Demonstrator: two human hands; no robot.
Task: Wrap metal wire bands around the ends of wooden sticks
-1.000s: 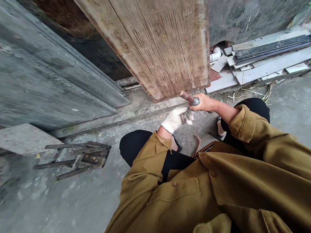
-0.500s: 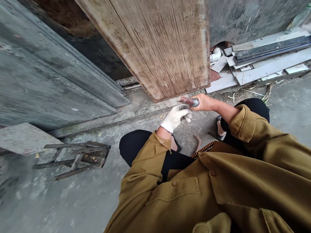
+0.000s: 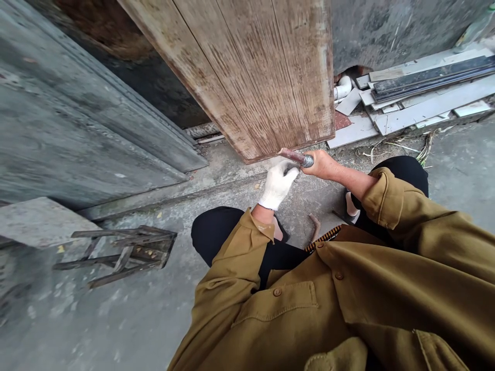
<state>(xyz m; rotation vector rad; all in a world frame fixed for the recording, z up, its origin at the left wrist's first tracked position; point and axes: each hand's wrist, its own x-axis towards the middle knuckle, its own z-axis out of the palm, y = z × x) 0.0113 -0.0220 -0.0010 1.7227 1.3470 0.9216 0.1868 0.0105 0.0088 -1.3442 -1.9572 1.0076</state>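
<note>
My bare right hand (image 3: pixel 322 165) is wrapped round one end of a short reddish-brown stick (image 3: pixel 291 154). Next to the fingers, a band of grey wire (image 3: pixel 308 161) is wound in coils about the stick. My left hand (image 3: pixel 279 183), in a white knitted glove, is just below the stick with its fingers curled and thumb pointing toward the coils. Whatever the gloved fingers pinch is too small to make out. A bent brown stick (image 3: pixel 314 226) lies on the ground between my feet.
A plank door panel (image 3: pixel 266 77) leans in front of me. Left of it are grey boards (image 3: pixel 96 113) and a wooden stool (image 3: pixel 124 252) lying on its side. White and dark strips (image 3: pixel 421 98) are stacked along the wall at right, beside a white pipe (image 3: pixel 342 87).
The stick has tilted, its free end shifting slightly left and up. My left hand has turned and moved a little left, its fingers now up against the stick's underside.
</note>
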